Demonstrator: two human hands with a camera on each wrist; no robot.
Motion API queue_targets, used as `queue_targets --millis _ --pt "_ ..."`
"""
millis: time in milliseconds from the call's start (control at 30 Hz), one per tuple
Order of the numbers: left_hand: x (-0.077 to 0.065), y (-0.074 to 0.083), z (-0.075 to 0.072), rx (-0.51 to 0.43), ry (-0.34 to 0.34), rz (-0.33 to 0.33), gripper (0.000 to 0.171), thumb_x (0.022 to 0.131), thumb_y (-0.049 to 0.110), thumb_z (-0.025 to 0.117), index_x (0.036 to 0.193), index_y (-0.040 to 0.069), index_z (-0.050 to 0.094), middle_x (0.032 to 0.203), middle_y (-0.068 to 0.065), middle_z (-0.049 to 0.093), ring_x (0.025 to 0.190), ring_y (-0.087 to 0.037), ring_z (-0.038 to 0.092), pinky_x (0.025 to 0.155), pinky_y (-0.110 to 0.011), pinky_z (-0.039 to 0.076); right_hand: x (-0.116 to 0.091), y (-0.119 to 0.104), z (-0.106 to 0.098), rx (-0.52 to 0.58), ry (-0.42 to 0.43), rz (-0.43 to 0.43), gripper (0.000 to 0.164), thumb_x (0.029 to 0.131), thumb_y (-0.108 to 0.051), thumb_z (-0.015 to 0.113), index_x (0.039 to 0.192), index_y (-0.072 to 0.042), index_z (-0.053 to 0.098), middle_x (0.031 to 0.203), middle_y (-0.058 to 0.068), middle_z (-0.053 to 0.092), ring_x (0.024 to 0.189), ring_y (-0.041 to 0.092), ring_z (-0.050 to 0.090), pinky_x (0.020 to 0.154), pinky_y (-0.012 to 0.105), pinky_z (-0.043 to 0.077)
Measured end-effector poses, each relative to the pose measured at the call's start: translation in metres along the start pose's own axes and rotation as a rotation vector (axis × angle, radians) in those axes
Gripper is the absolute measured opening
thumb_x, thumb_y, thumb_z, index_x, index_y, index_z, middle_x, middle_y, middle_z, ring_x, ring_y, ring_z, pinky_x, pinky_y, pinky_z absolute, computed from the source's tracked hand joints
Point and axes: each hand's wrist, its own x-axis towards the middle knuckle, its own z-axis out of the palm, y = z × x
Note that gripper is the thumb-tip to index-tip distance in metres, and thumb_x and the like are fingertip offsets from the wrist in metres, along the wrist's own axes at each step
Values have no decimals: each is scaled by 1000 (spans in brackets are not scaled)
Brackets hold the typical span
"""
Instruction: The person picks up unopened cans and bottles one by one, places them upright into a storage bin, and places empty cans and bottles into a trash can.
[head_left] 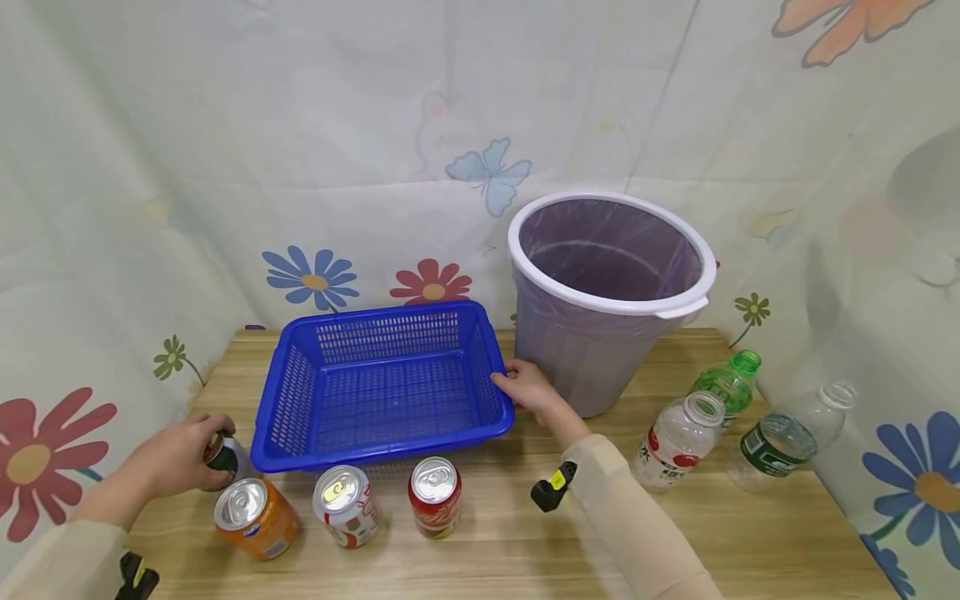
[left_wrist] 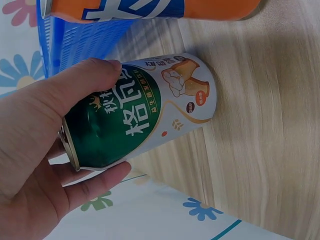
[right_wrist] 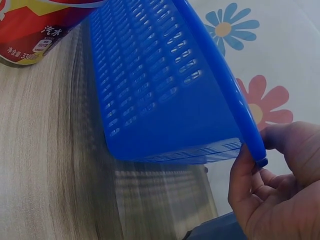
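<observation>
Green-and-white can [left_wrist: 145, 115] is sitting inside the curl of a person's left hand [head_left: 176, 458], the thumb lying along one side and fingers wrapping the other near the metal top. Its label is showing large white Chinese characters on green, 格 the plainest among them, with part of the name disappearing under the thumb; smaller print is running alongside, and food artwork is decorating the white lower end. Just right of that grip, an orange can [head_left: 258, 521] is standing, carrying bold white lettering on blue, cropped in the left wrist view. Farther right, a white-and-red can [head_left: 348, 508] is standing, its print being too small to read, and past it a red can [head_left: 435, 500] is displaying 汽水 and a net-content line, 净含量, beginning 330.

Right of the left grip, a blue basket [head_left: 397, 400] is resting on the wood-grain table [head_left: 517, 550]; the right hand [head_left: 536, 393] is pinching its right rim narrowly between thumb and fingers. Just right of that pinch, a lined bin [head_left: 570, 358] is standing. Farther right, a green bottle [head_left: 726, 383], a red-marked clear bottle [head_left: 678, 442] bearing the character 水, and a green-labelled clear bottle [head_left: 787, 442] are standing near one another, the last one's lettering being too fine to make out.
</observation>
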Motion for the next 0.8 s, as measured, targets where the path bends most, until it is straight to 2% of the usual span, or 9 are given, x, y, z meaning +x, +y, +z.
queue_targets --millis 200,500,800 --pt "0 0 -1 22 -6 17 56 57 28 84 101 5 58 82 -5 53 69 -18 50 60 -38 51 -1 -2 0 15 -12 17 38 92 -20 52 121 4 48 103 19 62 83 26 65 61 30 55" --pt "1 -1 -3 55 -27 55 57 56 27 85 102 8 57 79 -1 48 66 -14 46 56 -30 44 0 -2 1 17 -20 33 36 92 -21 52 119 3 51 101 18 62 78 23 65 60 29 54" --pt "1 -3 -4 65 -52 118 52 58 27 83 99 12 56 76 3 42 64 -10 40 54 -24 35 0 -2 0 18 -19 41 32 92 -21 51 113 3 53 100 19 62 78 24 64 60 28 54"
